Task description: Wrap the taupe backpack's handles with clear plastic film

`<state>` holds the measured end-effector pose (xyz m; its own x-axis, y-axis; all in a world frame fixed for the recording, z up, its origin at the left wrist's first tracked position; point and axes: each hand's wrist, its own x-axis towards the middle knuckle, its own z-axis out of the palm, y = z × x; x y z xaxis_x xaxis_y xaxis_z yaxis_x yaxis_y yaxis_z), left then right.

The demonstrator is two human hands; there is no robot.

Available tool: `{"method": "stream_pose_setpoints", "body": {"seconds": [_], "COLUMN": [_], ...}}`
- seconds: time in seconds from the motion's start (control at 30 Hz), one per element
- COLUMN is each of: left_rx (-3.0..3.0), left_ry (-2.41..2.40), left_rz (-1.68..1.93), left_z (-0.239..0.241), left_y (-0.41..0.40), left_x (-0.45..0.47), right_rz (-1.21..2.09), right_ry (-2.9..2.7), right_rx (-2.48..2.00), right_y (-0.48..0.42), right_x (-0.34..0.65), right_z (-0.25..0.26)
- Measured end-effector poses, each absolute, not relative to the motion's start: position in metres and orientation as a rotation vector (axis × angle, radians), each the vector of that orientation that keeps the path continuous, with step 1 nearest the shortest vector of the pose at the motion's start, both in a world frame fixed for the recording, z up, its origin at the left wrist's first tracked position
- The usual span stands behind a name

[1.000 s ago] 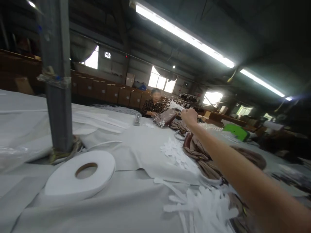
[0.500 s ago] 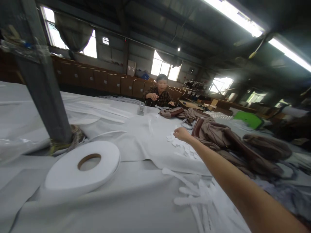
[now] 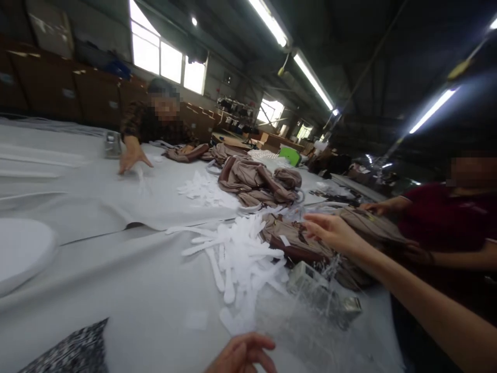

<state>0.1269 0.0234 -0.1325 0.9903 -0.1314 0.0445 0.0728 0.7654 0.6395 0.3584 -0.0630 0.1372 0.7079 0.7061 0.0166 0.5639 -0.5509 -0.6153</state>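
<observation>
My right hand (image 3: 330,230) reaches out with fingers spread, holding nothing, just above a folded brown fabric piece (image 3: 289,243). Only part of my left hand (image 3: 241,355) shows at the bottom edge; it rests on the white cloth-covered table (image 3: 128,280) with fingers loosely bent and nothing in them. A heap of white cut strips (image 3: 236,254) lies between the two hands. Clear plastic bags and a small metal object (image 3: 316,292) lie below my right forearm.
A bigger brown fabric heap (image 3: 254,181) and more white pieces (image 3: 202,189) lie further back. A co-worker's hand (image 3: 132,158) presses the table beside a metal tool (image 3: 112,144). Another person in a dark red shirt (image 3: 446,217) works at the right. A white tape roll (image 3: 23,251) sits left.
The view has swung right. My right hand drew back from the far white pieces to the nearer brown fabric. My left hand came into view at the bottom.
</observation>
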Motion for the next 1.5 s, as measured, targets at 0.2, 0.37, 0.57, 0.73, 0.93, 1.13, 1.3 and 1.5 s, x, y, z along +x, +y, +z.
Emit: {"method": "stream_pose_setpoints", "body": {"seconds": [0.2,0.37,0.57,0.73,0.93,1.13,1.3,1.5], "left_rx": [0.774,1.224,1.945,1.984,1.938,1.860,2.295,2.686], "left_ry": [0.245,0.469,0.556,0.523,0.415,0.164,0.007,0.094], "left_rz": [0.274,0.492,0.285,0.136,0.119,0.217,0.022,-0.088], "left_z": [-0.094,-0.058,-0.032,-0.032,-0.033,-0.039,-0.084,-0.095], "left_y": [0.052,0.049,0.016,-0.002,-0.019,-0.035,-0.047,-0.040], "left_x": [0.102,0.118,0.205,0.268,0.288,0.237,0.191,0.168], "right_rz": [0.091,-0.055,0.177,0.418,0.381,0.325,0.050,-0.701], "right_ry": [-0.903,-0.682,-0.504,-0.641,-0.924,-1.369,-1.791,-1.758], "right_rx": [-2.406,-2.685,-2.762,-2.559,-2.285,-1.900,-2.081,-2.197], "right_y": [-0.191,-0.240,-0.256,-0.238,-0.203,-0.213,-0.213,-0.188], "right_x": [0.360,0.397,0.433,0.448,0.419,0.331,0.284,0.278], "right_z": [0.098,0.073,0.034,0.008,0.012,0.011,-0.111,-0.211]}}
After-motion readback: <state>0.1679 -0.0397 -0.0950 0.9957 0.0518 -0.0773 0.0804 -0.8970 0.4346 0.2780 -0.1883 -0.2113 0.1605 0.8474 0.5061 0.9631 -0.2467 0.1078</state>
